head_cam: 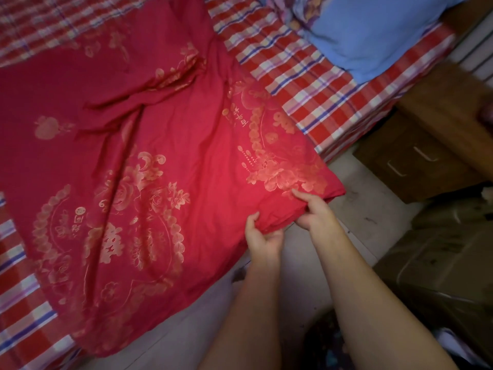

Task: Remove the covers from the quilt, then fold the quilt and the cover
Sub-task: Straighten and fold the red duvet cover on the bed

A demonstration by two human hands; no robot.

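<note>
Apparently the work is at the cover-removal stage: both hands hold the near right corner of the red cover (160,161), which lies spread across the bed and hangs over its near edge. The left hand (262,236) pinches the hem from below with curled fingers. The right hand (316,212), just beside it, grips the same corner with its thumb on top. The corner looks thick, so the quilt may be inside, though I cannot tell for certain. The next move likely calls for finding the opening along this edge and parting the layers, one hand holding the filling while the other draws the fabric off. The bed wears a red, white and blue plaid sheet (306,76), and a blue pillow (373,30) sits at the far right. On the right, a wooden cabinet (410,161) with drawer handles and a cardboard box (440,263) stand on the pale floor (360,198).
</note>
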